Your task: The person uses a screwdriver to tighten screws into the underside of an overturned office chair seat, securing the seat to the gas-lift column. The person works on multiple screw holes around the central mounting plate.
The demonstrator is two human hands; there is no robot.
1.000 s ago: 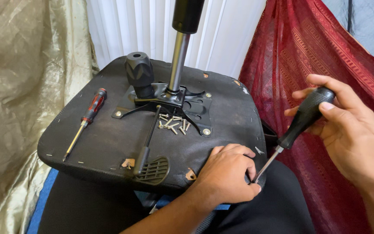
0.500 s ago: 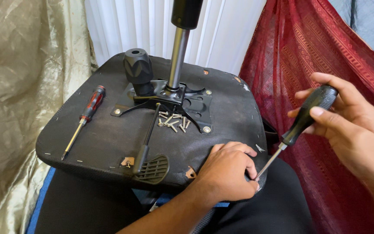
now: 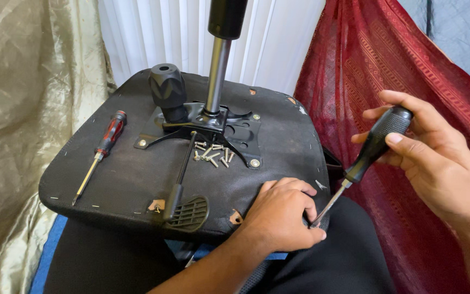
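An upturned black chair seat (image 3: 137, 179) lies across my lap, its metal mechanism plate (image 3: 229, 128) and gas cylinder (image 3: 217, 71) pointing up. My right hand (image 3: 436, 158) grips a black-handled screwdriver (image 3: 373, 144), whose tip angles down to the seat's near right edge. My left hand (image 3: 284, 215) rests on that edge, fingers pinched at the tip as if steadying a screw; the screw itself is hidden. Several loose screws (image 3: 213, 153) lie beside the plate.
A red-and-black screwdriver (image 3: 101, 149) lies on the seat's left side. A black knob (image 3: 167, 90) and a lever with a ribbed paddle (image 3: 186, 209) stick out from the mechanism. Olive fabric hangs left, red cloth right, white curtain behind.
The view has shifted slightly. My right hand with the screwdriver has barely moved, and my left hand stays at the seat edge by the tip.
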